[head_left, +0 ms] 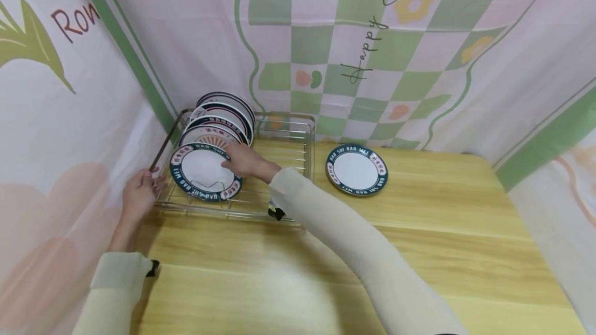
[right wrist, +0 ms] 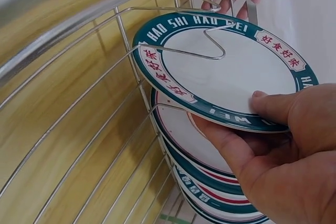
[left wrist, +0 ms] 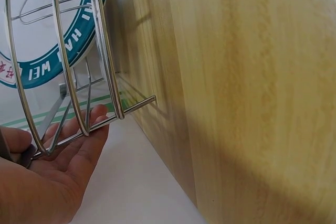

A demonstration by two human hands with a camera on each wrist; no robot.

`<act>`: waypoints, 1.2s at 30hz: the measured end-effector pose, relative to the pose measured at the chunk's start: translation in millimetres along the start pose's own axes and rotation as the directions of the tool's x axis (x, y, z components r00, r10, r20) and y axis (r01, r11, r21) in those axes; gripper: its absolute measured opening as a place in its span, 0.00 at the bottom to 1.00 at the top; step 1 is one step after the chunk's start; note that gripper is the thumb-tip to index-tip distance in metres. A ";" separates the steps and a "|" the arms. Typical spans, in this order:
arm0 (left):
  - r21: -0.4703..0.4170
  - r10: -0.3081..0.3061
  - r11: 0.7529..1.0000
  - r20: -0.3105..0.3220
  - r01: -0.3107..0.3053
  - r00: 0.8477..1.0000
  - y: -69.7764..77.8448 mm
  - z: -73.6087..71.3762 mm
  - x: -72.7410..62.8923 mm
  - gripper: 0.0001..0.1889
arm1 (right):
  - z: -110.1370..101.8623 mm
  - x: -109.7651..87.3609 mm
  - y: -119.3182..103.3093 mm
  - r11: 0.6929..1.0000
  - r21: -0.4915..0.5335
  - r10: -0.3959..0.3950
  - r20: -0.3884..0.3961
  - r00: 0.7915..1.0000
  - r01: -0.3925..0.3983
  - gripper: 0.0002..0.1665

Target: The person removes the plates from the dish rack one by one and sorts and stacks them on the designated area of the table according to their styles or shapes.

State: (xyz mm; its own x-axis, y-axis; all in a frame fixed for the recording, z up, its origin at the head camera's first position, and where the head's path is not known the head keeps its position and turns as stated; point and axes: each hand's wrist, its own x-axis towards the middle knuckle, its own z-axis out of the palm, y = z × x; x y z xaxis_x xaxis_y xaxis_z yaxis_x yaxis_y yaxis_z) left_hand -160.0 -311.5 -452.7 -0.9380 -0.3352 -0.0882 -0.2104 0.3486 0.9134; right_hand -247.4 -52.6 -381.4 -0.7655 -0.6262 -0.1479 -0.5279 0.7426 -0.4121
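Note:
A white plate with a dark green lettered rim (head_left: 205, 169) stands tilted at the front left of a wire dish rack (head_left: 261, 214). My right hand (head_left: 244, 160) pinches its edge, with the thumb on the white face (right wrist: 268, 103) and the fingers behind. Several other plates (head_left: 219, 112) lean in a row behind it. My left hand (head_left: 138, 194) grips the rack's left end; in the left wrist view its fingers (left wrist: 86, 156) lie under the metal bars (left wrist: 65, 56) and the thumb is on top.
Another green-rimmed plate (head_left: 356, 169) lies flat on the wooden table (head_left: 447, 221), right of the rack. A printed cloth (head_left: 372, 56) hangs along the back, and a flowered cloth (head_left: 70, 180) hangs at the left, close to my left arm.

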 end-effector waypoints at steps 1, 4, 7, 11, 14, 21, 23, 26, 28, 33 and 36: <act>0.000 0.001 1.000 -0.001 -0.001 1.000 0.0 -0.1 -0.2 0.27 | 0.1 -0.6 -0.3 1.000 0.000 -0.001 0.000 1.000 0.001 0.16; 0.003 0.009 1.000 -0.005 -0.009 1.000 0.7 -0.1 -1.2 0.27 | 0.2 -2.2 -0.9 1.000 -0.005 -0.006 -0.005 1.000 0.006 0.15; -0.002 0.013 1.000 -0.014 -0.013 1.000 1.2 0.3 -2.0 0.26 | 0.1 -3.8 -1.5 1.000 -0.019 -0.019 -0.014 1.000 0.018 0.15; 0.003 0.018 1.000 -0.019 -0.018 1.000 0.9 0.6 -2.3 0.26 | -2.2 -6.8 -1.3 0.999 -0.022 -0.029 -0.029 0.999 0.028 0.14; 0.005 0.027 1.000 -0.015 -0.027 1.000 0.9 0.1 -2.4 0.26 | -6.2 -10.3 0.0 0.999 0.011 -0.032 -0.033 0.999 0.032 0.12; 0.004 0.036 0.999 -0.007 -0.036 0.999 -0.6 -1.0 -1.7 0.26 | -18.2 -17.6 7.2 0.996 0.064 -0.055 -0.065 0.996 0.059 0.13; 0.007 0.037 0.999 -0.005 -0.037 0.999 -0.3 -1.0 -1.6 0.26 | -23.2 -20.5 9.4 0.996 0.062 -0.055 -0.080 0.995 0.060 0.13; 0.014 0.041 0.999 -0.007 -0.041 0.999 -1.2 -1.5 -2.2 0.26 | -31.4 -25.8 11.6 0.996 0.072 -0.048 -0.099 0.994 0.055 0.13; 0.013 0.044 0.999 -0.009 -0.044 0.999 -2.2 -1.9 -2.8 0.26 | -36.8 -29.7 13.3 0.995 0.082 -0.044 -0.111 0.993 0.053 0.13; 0.020 0.053 0.998 -0.016 -0.052 0.998 -3.9 -1.7 -2.8 0.25 | -50.8 -40.4 19.7 0.994 0.093 -0.048 -0.157 0.986 0.063 0.13; 0.018 0.057 0.998 -0.020 -0.057 0.998 -3.2 -0.7 -2.0 0.25 | -59.6 -48.3 25.4 0.991 0.118 -0.037 -0.183 0.983 0.059 0.13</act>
State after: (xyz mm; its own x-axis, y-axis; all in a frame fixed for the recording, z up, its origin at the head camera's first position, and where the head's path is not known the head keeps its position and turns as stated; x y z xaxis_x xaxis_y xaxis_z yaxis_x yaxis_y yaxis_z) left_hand -157.3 -312.6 -455.2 -0.9428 -0.3321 -0.0278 -0.1615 0.3824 0.9098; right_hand -245.7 10.7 -331.2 -0.7999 -0.5992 0.0339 -0.5251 0.6714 -0.5230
